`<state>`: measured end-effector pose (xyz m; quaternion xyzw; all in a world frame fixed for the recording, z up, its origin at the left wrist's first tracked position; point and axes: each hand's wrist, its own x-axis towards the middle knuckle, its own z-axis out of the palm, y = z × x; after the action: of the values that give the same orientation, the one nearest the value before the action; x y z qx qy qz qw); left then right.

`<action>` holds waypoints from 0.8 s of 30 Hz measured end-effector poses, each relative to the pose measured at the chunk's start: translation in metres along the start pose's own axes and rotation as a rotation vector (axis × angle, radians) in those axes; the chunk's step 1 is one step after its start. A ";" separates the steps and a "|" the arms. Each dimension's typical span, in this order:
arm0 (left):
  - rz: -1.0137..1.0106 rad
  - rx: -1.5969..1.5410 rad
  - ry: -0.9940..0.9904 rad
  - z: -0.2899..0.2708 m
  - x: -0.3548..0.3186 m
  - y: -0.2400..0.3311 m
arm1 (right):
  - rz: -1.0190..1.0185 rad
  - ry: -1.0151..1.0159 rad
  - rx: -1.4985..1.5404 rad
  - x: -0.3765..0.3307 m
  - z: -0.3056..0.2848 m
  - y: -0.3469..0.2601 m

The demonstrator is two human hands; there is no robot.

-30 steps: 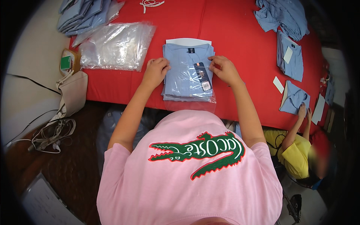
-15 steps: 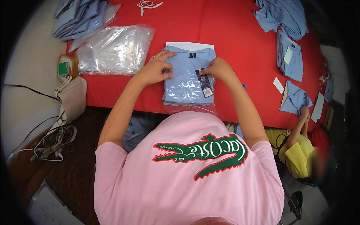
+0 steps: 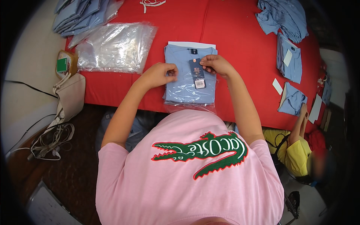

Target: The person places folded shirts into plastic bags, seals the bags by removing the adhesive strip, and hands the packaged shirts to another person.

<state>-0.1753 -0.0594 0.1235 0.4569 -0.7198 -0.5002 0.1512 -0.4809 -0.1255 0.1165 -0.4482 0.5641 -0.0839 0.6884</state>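
A folded light-blue shirt (image 3: 178, 84) lies in front of me, its lower part inside a clear plastic bag (image 3: 180, 98). White card shows behind its collar. At the top right corner of a dark hang tag (image 3: 199, 75), my right hand (image 3: 220, 65) pinches it between thumb and fingers over the shirt's front. My left hand (image 3: 159, 75) hovers by the shirt's left side, fingers curled and thumb apart, with nothing visible between them.
Clear plastic bags (image 3: 112, 47) lie to the left on the red-covered table (image 3: 240, 45), below piled blue shirts (image 3: 80, 17). More folded shirts (image 3: 289, 56) and white cards (image 3: 277, 86) are on the right. A person in yellow (image 3: 296, 153) handles another shirt there.
My right hand has shifted the hang tag left and turned it more upright. My left hand has come off the shirt's upper left edge, drawing its fingers in.
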 end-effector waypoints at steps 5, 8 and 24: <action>-0.088 -0.129 -0.002 0.008 -0.002 0.003 | 0.050 0.014 -0.012 0.000 0.010 0.004; 0.011 -0.115 0.003 0.007 -0.002 0.006 | 0.021 0.062 0.050 0.004 0.001 0.006; 0.037 0.037 0.167 0.003 -0.001 -0.003 | -0.174 0.010 -0.557 -0.060 -0.006 0.023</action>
<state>-0.1749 -0.0570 0.1198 0.4864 -0.7222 -0.4441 0.2112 -0.5160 -0.0786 0.1425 -0.6662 0.5283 0.0133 0.5263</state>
